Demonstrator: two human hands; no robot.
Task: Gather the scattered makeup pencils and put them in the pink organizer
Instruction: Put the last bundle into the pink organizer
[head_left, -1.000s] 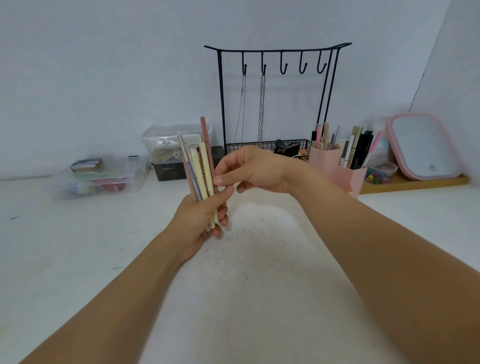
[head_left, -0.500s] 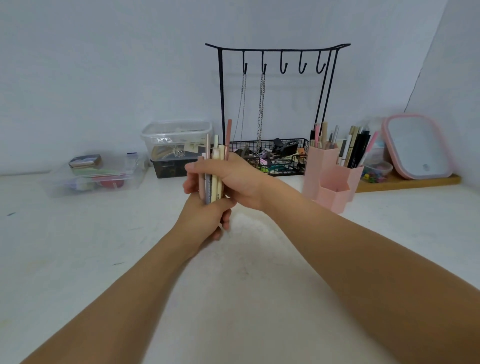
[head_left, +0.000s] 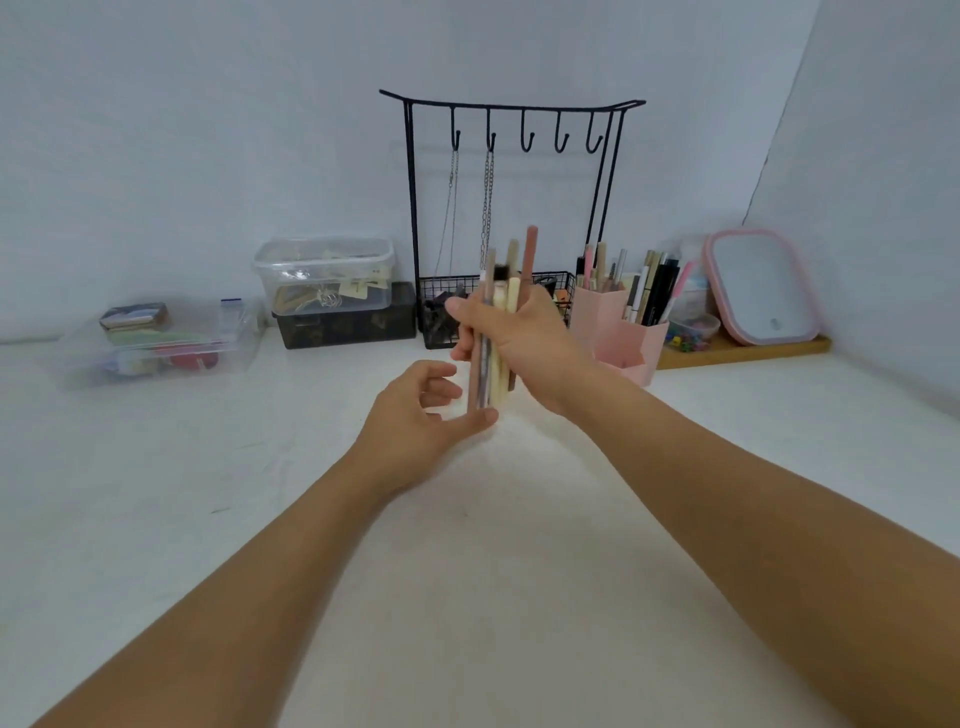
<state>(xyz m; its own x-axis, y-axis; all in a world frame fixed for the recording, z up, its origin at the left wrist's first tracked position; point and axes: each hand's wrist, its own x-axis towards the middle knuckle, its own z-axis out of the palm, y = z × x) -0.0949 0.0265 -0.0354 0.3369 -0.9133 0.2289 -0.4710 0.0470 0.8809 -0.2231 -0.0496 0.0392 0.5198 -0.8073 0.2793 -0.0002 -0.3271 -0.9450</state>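
My right hand (head_left: 524, 345) grips an upright bundle of several makeup pencils (head_left: 501, 291), cream, grey and reddish-brown, held above the white table. Just below and to the left, my left hand (head_left: 421, 415) hangs with loosely curled fingers; its thumb tip sits at the bundle's lower ends, and it holds nothing. The pink organizer (head_left: 623, 332) stands to the right of my right hand, with several pencils and brushes standing in its back compartments.
A black jewellery stand (head_left: 511, 109) with hanging chains and a wire basket stands behind the hands. Clear plastic boxes (head_left: 324, 275) sit at the back left. A pink-framed mirror (head_left: 761, 286) leans on a wooden tray at the right. The white table (head_left: 467, 597) spreads below.
The pencil bundle passed from my left hand to my right hand. My left hand let go and dropped slightly, while my right hand carried the bundle up and to the right.
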